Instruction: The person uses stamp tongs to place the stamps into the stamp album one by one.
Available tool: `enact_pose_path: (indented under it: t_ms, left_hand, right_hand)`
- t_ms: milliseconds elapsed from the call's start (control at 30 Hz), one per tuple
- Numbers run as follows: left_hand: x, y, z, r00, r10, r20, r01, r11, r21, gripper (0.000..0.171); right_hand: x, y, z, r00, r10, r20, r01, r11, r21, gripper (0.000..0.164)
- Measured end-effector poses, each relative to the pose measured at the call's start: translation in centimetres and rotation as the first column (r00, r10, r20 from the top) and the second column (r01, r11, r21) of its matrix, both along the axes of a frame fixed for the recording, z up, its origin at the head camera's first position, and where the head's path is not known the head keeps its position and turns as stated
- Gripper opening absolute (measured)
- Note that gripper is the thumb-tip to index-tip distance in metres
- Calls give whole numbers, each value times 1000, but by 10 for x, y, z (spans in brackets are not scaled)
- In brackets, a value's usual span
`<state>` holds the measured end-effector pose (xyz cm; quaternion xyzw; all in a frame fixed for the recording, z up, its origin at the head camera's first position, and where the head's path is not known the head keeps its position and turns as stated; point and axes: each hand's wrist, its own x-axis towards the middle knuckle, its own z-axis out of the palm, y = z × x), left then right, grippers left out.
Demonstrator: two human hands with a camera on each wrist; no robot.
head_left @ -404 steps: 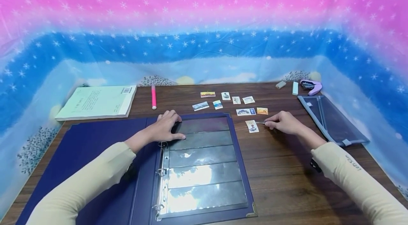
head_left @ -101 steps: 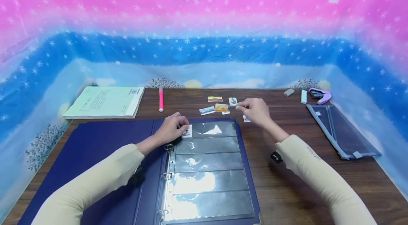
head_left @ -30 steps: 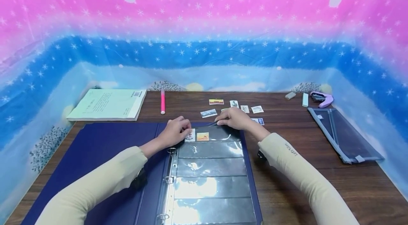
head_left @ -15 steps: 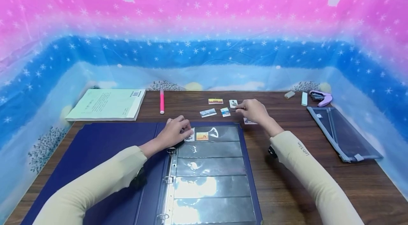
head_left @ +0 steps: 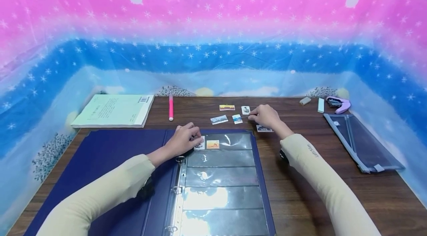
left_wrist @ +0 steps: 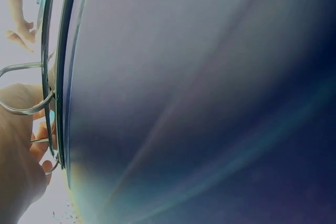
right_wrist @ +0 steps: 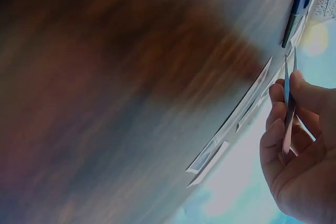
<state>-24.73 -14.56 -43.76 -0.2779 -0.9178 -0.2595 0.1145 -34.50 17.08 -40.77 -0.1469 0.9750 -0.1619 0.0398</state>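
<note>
My right hand (head_left: 265,115) pinches a pair of tweezers (right_wrist: 289,103) between thumb and fingers. Its tips stand slightly apart in the right wrist view and point towards a small blue stamp (head_left: 237,118) on the table. My left hand (head_left: 183,140) is at the top left of the clear pocket page (head_left: 221,159), its thumb and curled fingers pinching the page's top pocket. An orange stamp (head_left: 212,144) sits in that pocket, beside a pale stamp (head_left: 200,144) partly hidden by my left fingers. The navy ring binder (head_left: 113,169) lies spread flat beneath.
Behind the binder lie a yellow-red stamp (head_left: 227,107), a portrait stamp (head_left: 245,110), a grey landscape stamp (head_left: 219,119) and a partly covered stamp (head_left: 264,128). Around them are a green book (head_left: 111,110), pink marker (head_left: 171,108), eraser (head_left: 321,105), stapler (head_left: 341,105) and mesh pouch (head_left: 367,145).
The pale stamp, then the orange one, came into the top pocket. My right hand has since moved from the page back to the loose stamps with the tweezers. My left hand stays at the pocket.
</note>
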Motion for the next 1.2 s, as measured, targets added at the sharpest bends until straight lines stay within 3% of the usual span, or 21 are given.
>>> enact_pose_path:
  t_ms: [333, 600, 867, 1100, 1200]
  left_hand:
    - [0, 1, -1, 1000, 0, 8, 0, 1000, -15, 10]
    - [1, 1, 2, 1000, -3, -17, 3, 1000, 3, 11]
    - [2, 0, 2, 1000, 0, -11, 0, 1000, 13, 14]
    - [1, 0, 1, 1000, -1, -14, 1, 1000, 22, 14]
    - [1, 0, 0, 1000, -1, -16, 1, 1000, 25, 15]
  right_hand:
    - [-2, -6, 0, 997, -13, -71, 18, 998, 62, 21]
    - [10, -6, 9, 988, -34, -149, 24, 998, -66, 20]
    - [30, -16, 12, 997, 14, -79, -33, 971, -236, 19]
    - [41, -27, 8, 997, 36, 65, -9, 927, -375, 19]
    - [44, -29, 5, 994, 56, 97, -14, 922, -387, 19]
